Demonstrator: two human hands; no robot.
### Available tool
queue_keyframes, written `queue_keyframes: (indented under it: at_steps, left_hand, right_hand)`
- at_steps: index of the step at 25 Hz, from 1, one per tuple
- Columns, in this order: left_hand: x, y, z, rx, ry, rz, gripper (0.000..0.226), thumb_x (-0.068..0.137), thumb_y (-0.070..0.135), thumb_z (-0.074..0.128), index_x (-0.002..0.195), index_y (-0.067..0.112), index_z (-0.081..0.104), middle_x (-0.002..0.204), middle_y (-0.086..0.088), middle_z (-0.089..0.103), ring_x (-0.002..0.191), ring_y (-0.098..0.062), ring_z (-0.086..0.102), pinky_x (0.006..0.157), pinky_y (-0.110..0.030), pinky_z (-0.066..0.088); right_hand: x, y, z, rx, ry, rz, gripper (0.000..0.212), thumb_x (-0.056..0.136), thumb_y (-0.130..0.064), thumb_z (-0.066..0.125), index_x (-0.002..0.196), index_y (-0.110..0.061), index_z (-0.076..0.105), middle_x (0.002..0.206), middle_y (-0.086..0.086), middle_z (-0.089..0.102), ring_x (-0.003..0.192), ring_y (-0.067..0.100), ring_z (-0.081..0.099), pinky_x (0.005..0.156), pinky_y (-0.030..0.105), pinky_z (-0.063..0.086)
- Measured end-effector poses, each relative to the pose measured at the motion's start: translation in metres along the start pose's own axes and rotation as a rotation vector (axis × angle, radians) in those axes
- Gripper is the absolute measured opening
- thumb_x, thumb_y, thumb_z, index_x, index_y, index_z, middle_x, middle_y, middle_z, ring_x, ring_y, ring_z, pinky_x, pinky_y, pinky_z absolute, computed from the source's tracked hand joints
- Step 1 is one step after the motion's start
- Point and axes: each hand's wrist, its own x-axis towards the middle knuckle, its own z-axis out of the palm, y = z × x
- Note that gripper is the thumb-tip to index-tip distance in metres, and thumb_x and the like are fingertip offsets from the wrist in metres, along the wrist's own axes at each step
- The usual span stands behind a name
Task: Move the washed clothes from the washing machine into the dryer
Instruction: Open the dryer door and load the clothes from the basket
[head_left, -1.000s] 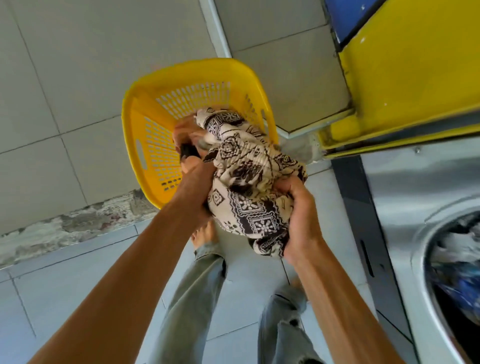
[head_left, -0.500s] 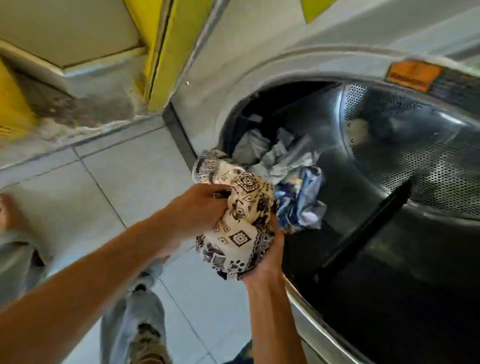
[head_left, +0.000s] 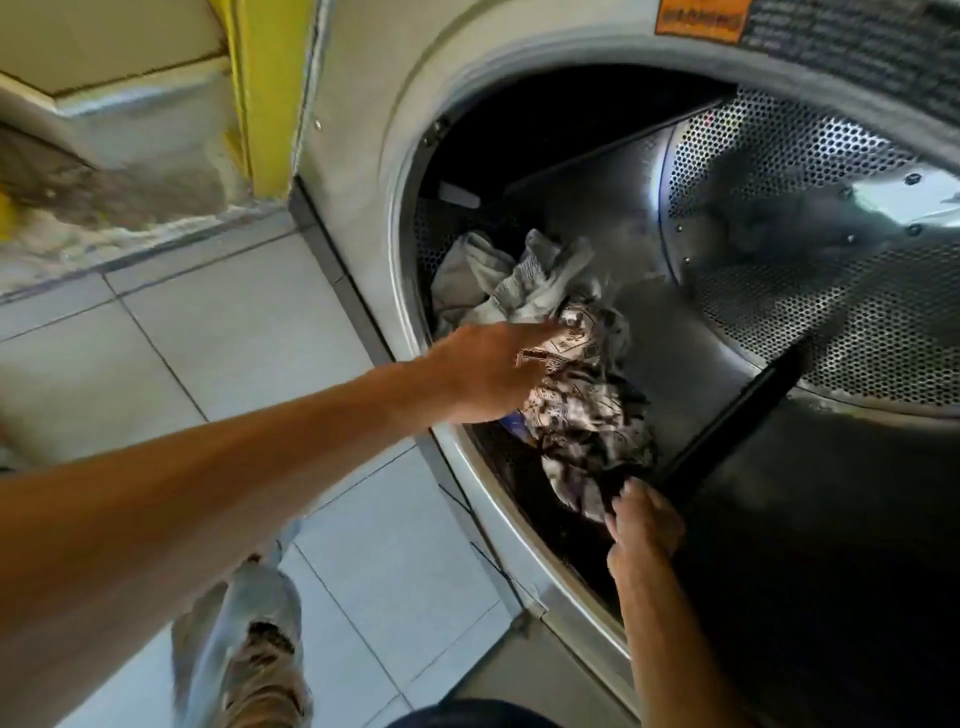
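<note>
The dryer (head_left: 363, 104) fills the right of the head view, its round steel rim (head_left: 402, 291) open onto a perforated drum (head_left: 831, 322) with a black baffle (head_left: 737, 415). A cream cloth with a dark pattern (head_left: 587, 410) is blurred just inside the opening, over the drum's lower front. My left hand (head_left: 488, 374) reaches over the rim with fingers stretched toward the cloth, not closed on it. My right hand (head_left: 644, 525) is inside the rim below the cloth, fingers apart at its lower end. Pale grey and white clothes (head_left: 498, 286) lie behind.
White floor tiles (head_left: 249, 343) run along the left. A yellow panel (head_left: 265, 93) and a worn concrete step (head_left: 119, 208) stand left of the dryer. My legs in grey jeans (head_left: 244, 639) are at the bottom. An orange label (head_left: 701, 18) sits above the opening.
I turned from the yellow basket to the dryer, carrying the patterned cloth in both hands. Both hands have since let it go, and it now drops into the drum.
</note>
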Motion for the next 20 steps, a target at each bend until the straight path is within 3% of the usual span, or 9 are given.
queue_keyframes:
  at_steps: [3, 7, 11, 13, 16, 18, 20]
  left_hand:
    - [-0.039, -0.066, -0.034, 0.075, 0.054, -0.157, 0.042, 0.103, 0.035, 0.035, 0.144, 0.042, 0.037, 0.148, 0.003, 0.047, 0.129, -0.021, 0.051, 0.104, -0.028, 0.036]
    - [-0.1, -0.126, -0.09, -0.022, 0.134, -0.348, 0.04, 0.102, 0.037, 0.038, 0.139, 0.049, 0.041, 0.142, 0.007, 0.052, 0.129, -0.017, 0.05, 0.103, -0.029, 0.035]
    - [-0.166, -0.184, -0.154, -0.146, 0.358, -0.49, 0.037, 0.098, 0.033, 0.044, 0.129, 0.05, 0.052, 0.125, 0.006, 0.065, 0.107, -0.018, 0.064, 0.078, -0.023, 0.046]
    - [-0.199, -0.212, -0.19, -0.245, 0.518, -0.559, 0.039, 0.096, 0.022, 0.045, 0.127, 0.043, 0.056, 0.114, 0.004, 0.069, 0.092, -0.02, 0.067, 0.063, -0.018, 0.047]
    - [-0.238, -0.252, -0.249, -0.37, 0.712, -0.631, 0.039, 0.095, 0.011, 0.046, 0.128, 0.028, 0.058, 0.104, -0.001, 0.067, 0.063, -0.009, 0.056, 0.044, -0.009, 0.04]
    - [-0.261, -0.287, -0.289, -0.403, 0.839, -0.676, 0.035, 0.092, 0.013, 0.048, 0.12, 0.029, 0.061, 0.101, -0.003, 0.069, 0.063, -0.013, 0.057, 0.053, -0.016, 0.052]
    - [-0.273, -0.327, -0.318, -0.425, 0.913, -0.722, 0.035, 0.082, 0.023, 0.049, 0.113, 0.036, 0.061, 0.1, -0.004, 0.071, 0.077, -0.024, 0.067, 0.073, -0.04, 0.061]
  right_hand:
    - [-0.059, -0.004, 0.063, -0.01, -0.194, -0.097, 0.011, 0.088, -0.017, 0.062, 0.095, -0.018, 0.071, 0.093, 0.007, 0.074, 0.088, 0.022, 0.071, 0.085, 0.044, 0.059]
    - [-0.189, -0.021, 0.161, -0.045, -0.489, -0.295, 0.008, 0.078, -0.024, 0.064, 0.082, -0.027, 0.07, 0.093, 0.003, 0.076, 0.086, 0.019, 0.073, 0.082, 0.046, 0.06]
    - [-0.311, -0.04, 0.234, -0.143, -0.731, -0.459, 0.012, 0.084, -0.02, 0.062, 0.09, -0.026, 0.07, 0.09, -0.005, 0.074, 0.085, 0.012, 0.071, 0.083, 0.033, 0.058]
    - [-0.364, -0.056, 0.261, -0.243, -0.8, -0.714, 0.014, 0.088, -0.015, 0.059, 0.094, -0.022, 0.07, 0.09, -0.006, 0.074, 0.083, 0.01, 0.069, 0.078, 0.023, 0.056]
    - [-0.425, -0.082, 0.311, -0.32, -0.891, -1.103, 0.012, 0.088, -0.016, 0.058, 0.094, -0.019, 0.068, 0.089, -0.002, 0.074, 0.082, 0.018, 0.07, 0.074, 0.037, 0.058]
    - [-0.459, -0.095, 0.351, -0.37, -0.962, -1.253, 0.013, 0.087, -0.018, 0.056, 0.095, -0.02, 0.066, 0.089, 0.001, 0.074, 0.083, 0.024, 0.07, 0.072, 0.041, 0.057]
    - [-0.489, -0.11, 0.385, -0.384, -1.006, -1.365, 0.017, 0.086, -0.02, 0.054, 0.099, -0.02, 0.067, 0.095, 0.003, 0.073, 0.09, 0.027, 0.069, 0.075, 0.037, 0.054]
